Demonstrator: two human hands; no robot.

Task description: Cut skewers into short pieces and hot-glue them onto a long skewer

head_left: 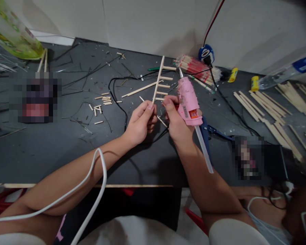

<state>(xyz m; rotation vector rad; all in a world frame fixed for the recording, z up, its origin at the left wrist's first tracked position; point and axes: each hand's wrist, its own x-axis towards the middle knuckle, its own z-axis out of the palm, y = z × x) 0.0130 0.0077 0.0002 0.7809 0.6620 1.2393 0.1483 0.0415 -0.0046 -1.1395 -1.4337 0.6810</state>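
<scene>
My left hand (142,120) is closed, pinching the lower end of a comb-like wooden stick frame (159,76). This frame is one long thin stick with several short sticks jutting out to the right. A pink hot glue gun (188,97) is gripped in my right hand (177,119), its nozzle pointing up, close to the free end of the top short stick; whether they touch I cannot tell. From the gun's rear a translucent glue stick (204,149) hangs out. Short cut sticks (107,100) lie left of my left hand, and a longer stick (142,89) lies behind the frame.
Long wooden strips (267,105) lie on the right of the dark table (73,153). A plastic-wrapped bundle of sticks (197,69) is by the wall, near a plastic bottle (275,76). Black cable (121,109) curves behind my hands; white cable (104,170) crosses my left forearm.
</scene>
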